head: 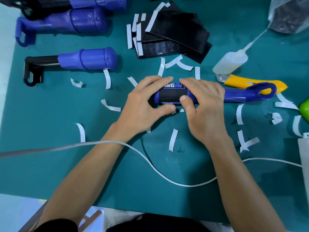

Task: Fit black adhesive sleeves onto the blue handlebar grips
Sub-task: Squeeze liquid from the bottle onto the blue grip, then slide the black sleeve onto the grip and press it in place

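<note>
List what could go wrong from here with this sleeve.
1. The left hand and right hand press the black sleeve round the blue handlebar grip; its seam is hidden, so it might seal crooked or wrinkled.
2. The yellow utility knife lies just behind the right hand, blade apparently out: a possible cut.
3. Loose white backing strips could catch under the adhesive.
</note>
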### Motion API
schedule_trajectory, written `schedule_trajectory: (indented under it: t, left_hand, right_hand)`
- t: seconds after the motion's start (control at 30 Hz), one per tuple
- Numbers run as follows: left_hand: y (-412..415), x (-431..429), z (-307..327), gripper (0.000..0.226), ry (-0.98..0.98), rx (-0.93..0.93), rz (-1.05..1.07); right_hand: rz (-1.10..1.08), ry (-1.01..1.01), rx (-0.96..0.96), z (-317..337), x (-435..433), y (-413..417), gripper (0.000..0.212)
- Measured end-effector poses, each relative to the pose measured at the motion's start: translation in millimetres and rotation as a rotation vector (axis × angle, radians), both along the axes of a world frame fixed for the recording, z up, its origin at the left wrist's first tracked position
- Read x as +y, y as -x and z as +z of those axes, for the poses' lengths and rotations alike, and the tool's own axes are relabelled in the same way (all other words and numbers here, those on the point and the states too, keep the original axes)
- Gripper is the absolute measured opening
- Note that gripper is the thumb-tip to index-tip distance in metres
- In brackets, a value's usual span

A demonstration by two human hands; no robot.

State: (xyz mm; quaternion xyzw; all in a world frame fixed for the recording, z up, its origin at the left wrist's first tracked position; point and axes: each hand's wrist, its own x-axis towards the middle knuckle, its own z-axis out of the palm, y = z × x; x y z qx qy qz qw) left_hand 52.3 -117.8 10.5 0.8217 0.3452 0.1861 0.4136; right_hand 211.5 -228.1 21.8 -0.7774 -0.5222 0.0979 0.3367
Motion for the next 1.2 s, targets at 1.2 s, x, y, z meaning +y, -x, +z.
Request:
schedule_trajectory:
  t: [1.2]
  left_hand:
    - [1.7, 4.3, -14.1, 0.054, -0.259, -0.058, -0.139]
  right_hand:
    - [-0.089, 0.677, -0.273, 57.2, -5.7, -154.4, 0.033]
